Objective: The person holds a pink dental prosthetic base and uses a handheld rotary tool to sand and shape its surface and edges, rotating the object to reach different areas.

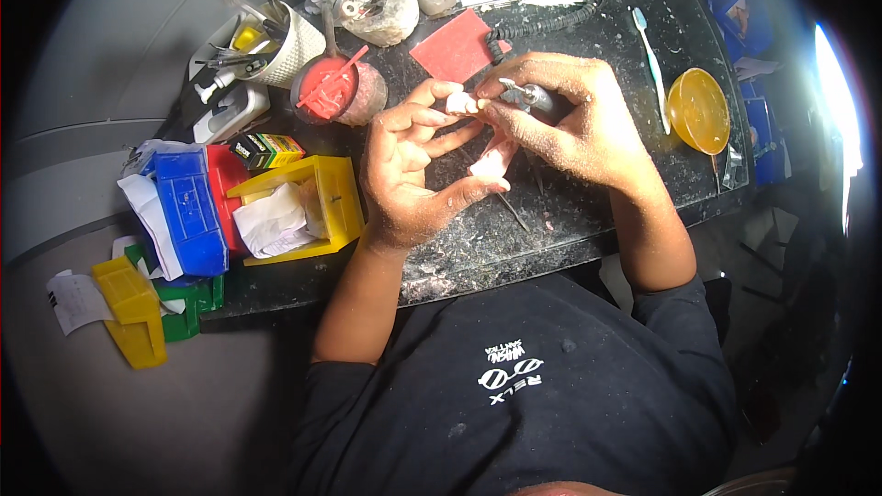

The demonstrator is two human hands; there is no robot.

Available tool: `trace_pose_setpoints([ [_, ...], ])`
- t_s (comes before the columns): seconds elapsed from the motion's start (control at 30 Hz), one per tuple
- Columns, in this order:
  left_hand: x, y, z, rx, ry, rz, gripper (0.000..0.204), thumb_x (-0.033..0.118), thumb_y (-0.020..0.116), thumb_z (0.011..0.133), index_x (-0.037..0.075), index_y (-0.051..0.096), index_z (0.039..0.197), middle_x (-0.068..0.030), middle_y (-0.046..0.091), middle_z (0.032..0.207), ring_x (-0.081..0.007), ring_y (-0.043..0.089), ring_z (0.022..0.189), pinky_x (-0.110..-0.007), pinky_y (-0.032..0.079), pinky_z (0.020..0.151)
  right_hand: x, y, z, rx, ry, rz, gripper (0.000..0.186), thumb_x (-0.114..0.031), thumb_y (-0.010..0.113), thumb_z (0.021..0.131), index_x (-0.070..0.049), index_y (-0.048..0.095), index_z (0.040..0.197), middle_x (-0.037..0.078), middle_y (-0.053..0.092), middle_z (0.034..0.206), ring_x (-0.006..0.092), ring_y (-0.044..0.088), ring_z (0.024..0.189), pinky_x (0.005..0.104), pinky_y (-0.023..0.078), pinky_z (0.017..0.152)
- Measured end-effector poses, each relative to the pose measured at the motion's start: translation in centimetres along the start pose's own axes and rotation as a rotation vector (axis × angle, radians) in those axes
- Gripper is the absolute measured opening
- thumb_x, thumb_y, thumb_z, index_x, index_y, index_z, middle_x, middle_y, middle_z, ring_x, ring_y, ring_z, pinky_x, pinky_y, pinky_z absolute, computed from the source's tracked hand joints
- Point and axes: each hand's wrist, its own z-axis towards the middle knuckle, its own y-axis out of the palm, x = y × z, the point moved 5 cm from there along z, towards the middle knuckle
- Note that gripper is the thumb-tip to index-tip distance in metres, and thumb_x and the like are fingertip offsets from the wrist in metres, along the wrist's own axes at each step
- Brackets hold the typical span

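My left hand [409, 161] holds a pale pink and white piece that looks like a denture [494, 154], its fingers curled around the far side and the thumb below. My right hand [583, 119] grips a grey rotary handpiece [544, 103] and brings it against the upper end of the piece. Fingers of both hands meet there and hide the contact spot. Fine pale dust covers both hands. A thin metal tool [514, 211] lies on the black worktop [478, 262] beneath them.
A pan of red wax strips [326, 90], a red wax sheet [455, 46] and a coiled black cord [551, 24] lie beyond my hands. Yellow [344, 207] and blue bins [190, 207] stand left. A toothbrush [653, 69] and an amber bowl [698, 112] sit right.
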Motion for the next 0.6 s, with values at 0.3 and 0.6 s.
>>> trace_pose_setpoints([
  [0.3, -1.0, -0.8, -0.6, 0.172, -0.193, -0.211, 0.074, 0.016, 0.092, 0.074, 0.000, 0.040, 0.124, -0.0269, 0.053, 0.133, -0.0367, 0.063, 0.118, -0.053, 0.058, 0.096, -0.1, 0.4, -0.2, -0.094, 0.263, 0.081, 0.021, -0.016, 0.078, 0.084, 0.001, 0.075, 0.096, 0.014, 0.073, 0.080, 0.0174, 0.071, 0.072, 0.0310, 0.057, 0.069],
  [0.6, -1.0, -0.8, -0.5, 0.123, -0.250, -0.228, 0.059, 0.018, 0.083, 0.086, -0.002, 0.041, 0.121, -0.0268, 0.055, 0.128, -0.0364, 0.064, 0.116, -0.049, 0.059, 0.094, 1.4, 0.7, -0.5, -0.203, 0.388, 0.265, 0.019, -0.014, 0.072, 0.090, 0.004, 0.074, 0.097, 0.006, 0.073, 0.079, 0.0104, 0.069, 0.074, 0.0276, 0.056, 0.069],
])
